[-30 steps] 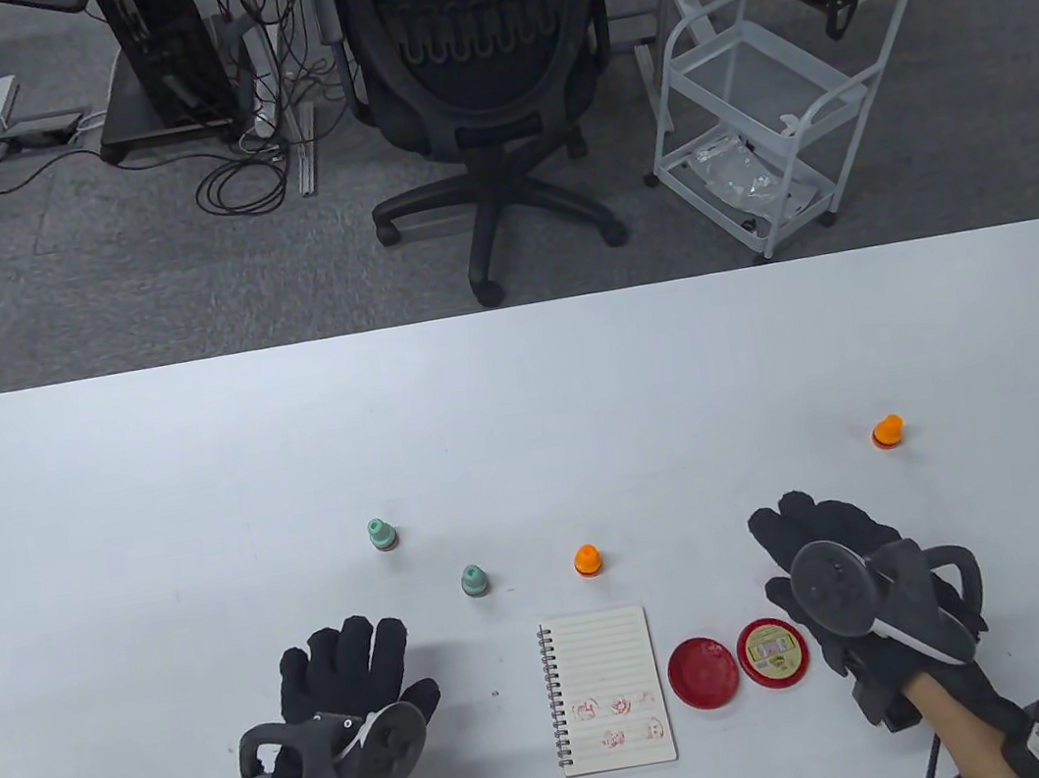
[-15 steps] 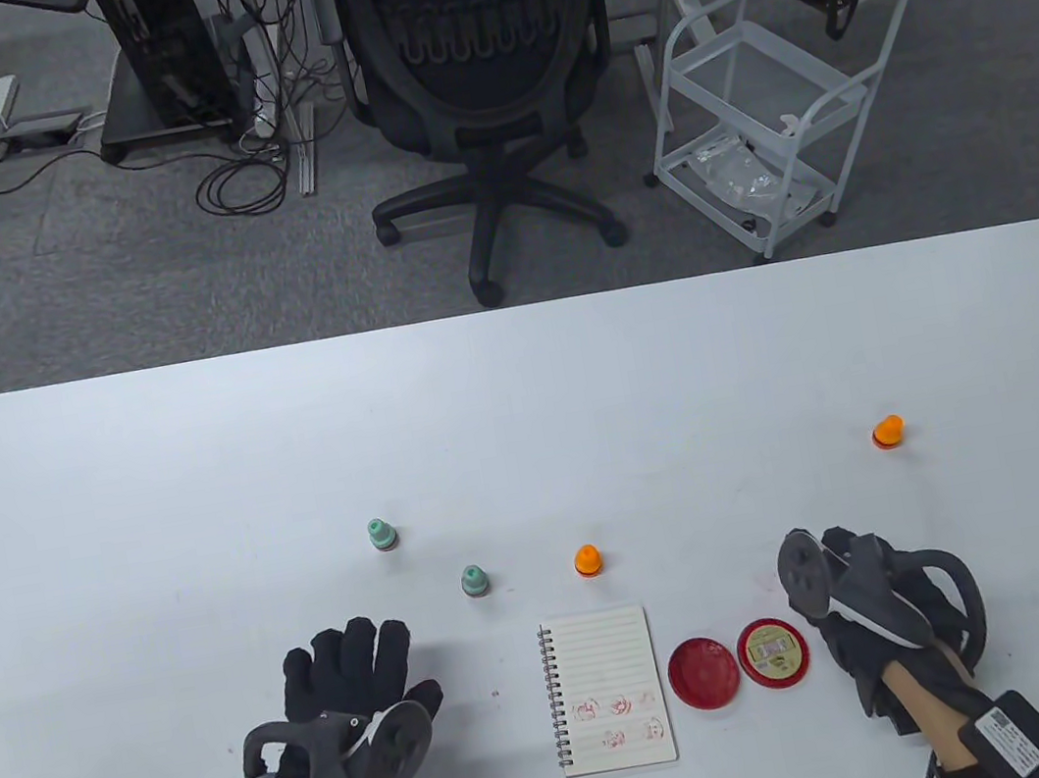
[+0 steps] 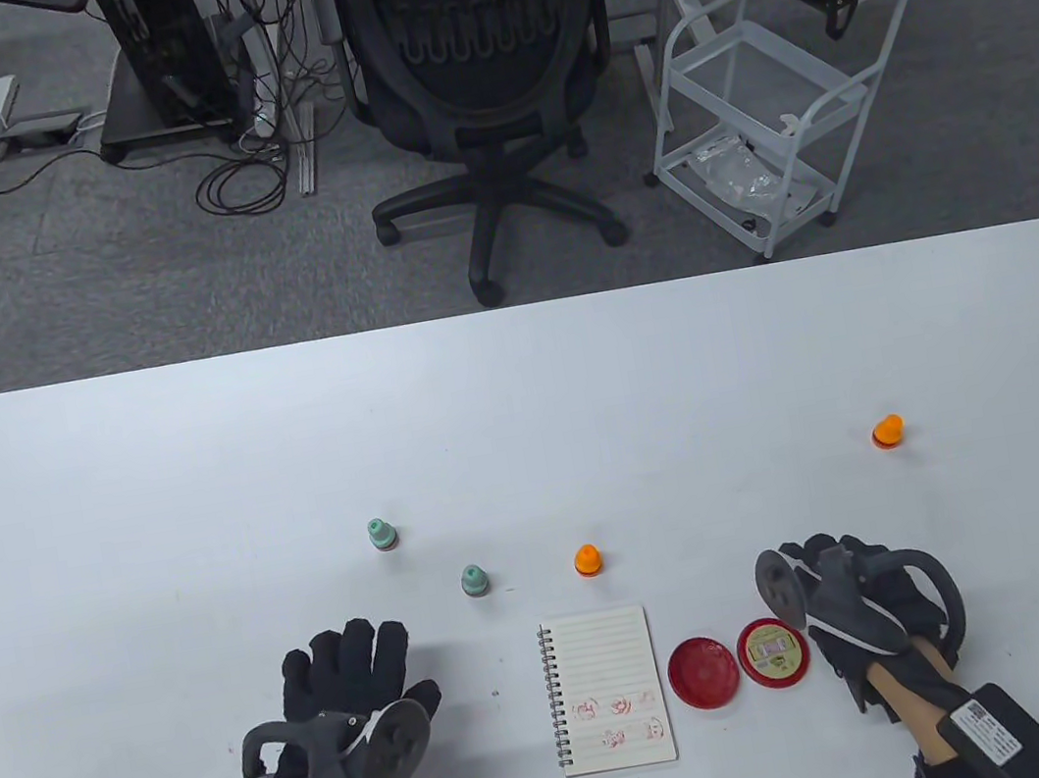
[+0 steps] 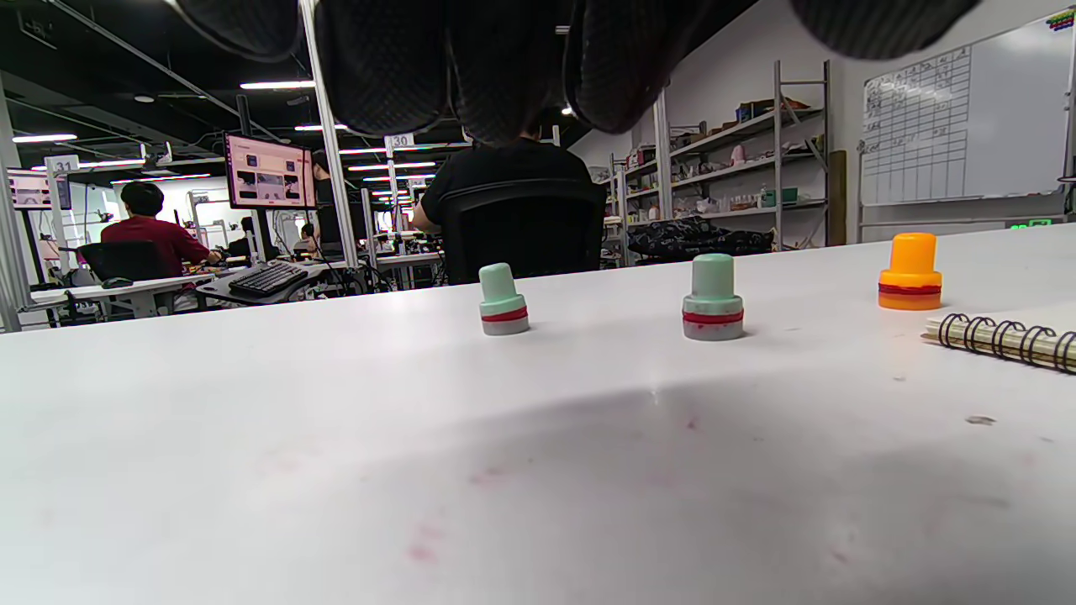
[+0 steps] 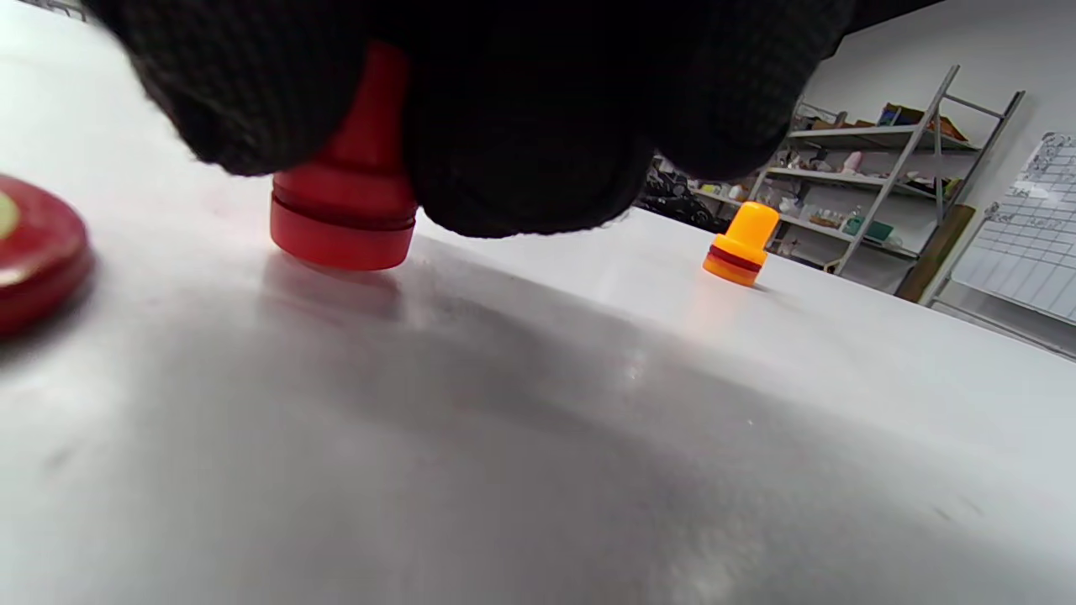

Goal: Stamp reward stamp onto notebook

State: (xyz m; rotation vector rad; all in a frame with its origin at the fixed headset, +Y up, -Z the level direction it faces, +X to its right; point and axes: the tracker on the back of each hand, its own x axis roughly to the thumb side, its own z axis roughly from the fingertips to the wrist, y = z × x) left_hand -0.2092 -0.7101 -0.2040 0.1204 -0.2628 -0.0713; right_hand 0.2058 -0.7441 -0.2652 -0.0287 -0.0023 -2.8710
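The spiral notebook (image 3: 609,687) lies open near the front edge, with red prints on its lower lines; its coil shows in the left wrist view (image 4: 1004,340). My right hand (image 3: 837,589), just right of the ink pad (image 3: 772,652), grips a red stamp (image 5: 345,218) by its handle, base at the table surface. The table view hides that stamp under the hand. My left hand (image 3: 350,681) rests flat on the table left of the notebook, fingers spread and holding nothing.
The pad's red lid (image 3: 703,672) lies between notebook and pad. Two green stamps (image 3: 382,533) (image 3: 475,579) and an orange stamp (image 3: 587,560) stand beyond the notebook. Another orange stamp (image 3: 887,432) stands far right. An office chair and a white cart stand past the table's far edge.
My right hand has drawn back toward the front edge and turned on its side, going from spread flat to curled around the red stamp. The left hand has not moved.
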